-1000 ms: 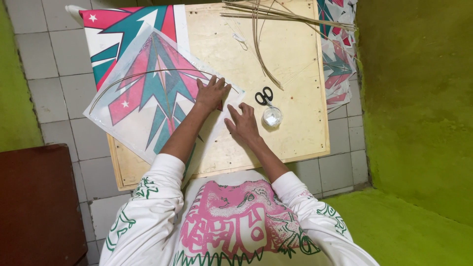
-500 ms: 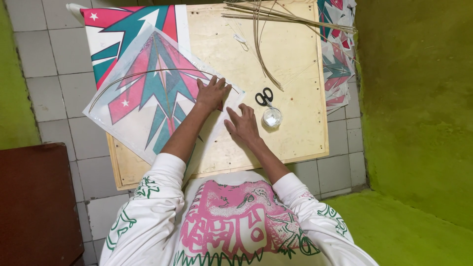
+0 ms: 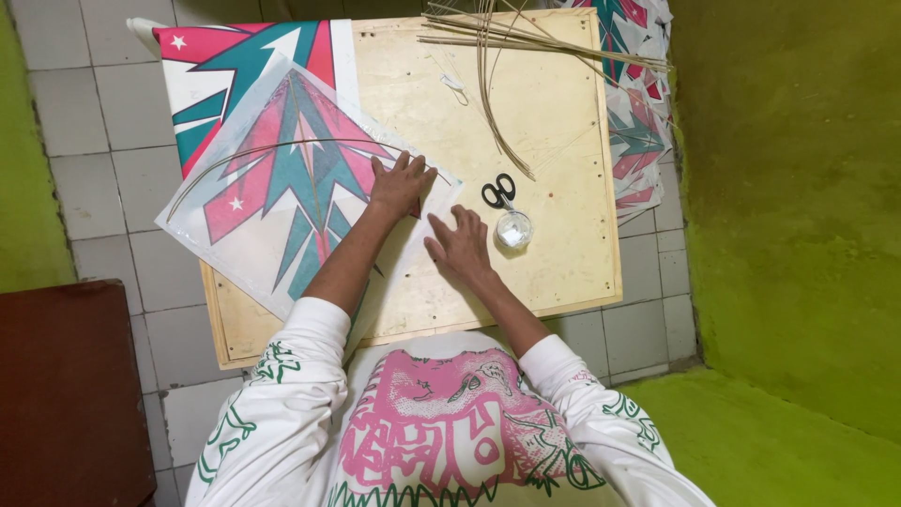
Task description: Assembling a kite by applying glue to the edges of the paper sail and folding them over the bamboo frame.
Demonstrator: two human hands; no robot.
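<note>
The left hand (image 3: 399,185) lies flat, fingers spread and its grip apart, pressing down on the diamond-shaped translucent paper kite printed with pink and teal jagged shapes (image 3: 291,188). Its fingertips sit near the kite's right corner, just where a thin curved bamboo spar (image 3: 282,145) arches across the sheet. The right hand (image 3: 460,246) also rests open, palm down, grip apart and clamped on nothing, on the kite's lower right edge where the paper meets the bare wood.

The kite lies on the left half of the square pale plywood desk (image 3: 563,141), its left corner overhanging the desk edge above the grey tiled floor (image 3: 84,103). Under its top part sits a second printed sheet in the same pink, teal and white pattern (image 3: 235,52). Just right of the right hand stand a small round clear container with white contents (image 3: 513,230) and, touching its upper side, black-handled scissors (image 3: 497,191). A bundle of thin bamboo strips (image 3: 526,38) lies across the desk's far edge. More printed kite sheets (image 3: 638,131) hang off the right side, beside a green wall (image 3: 798,188).
</note>
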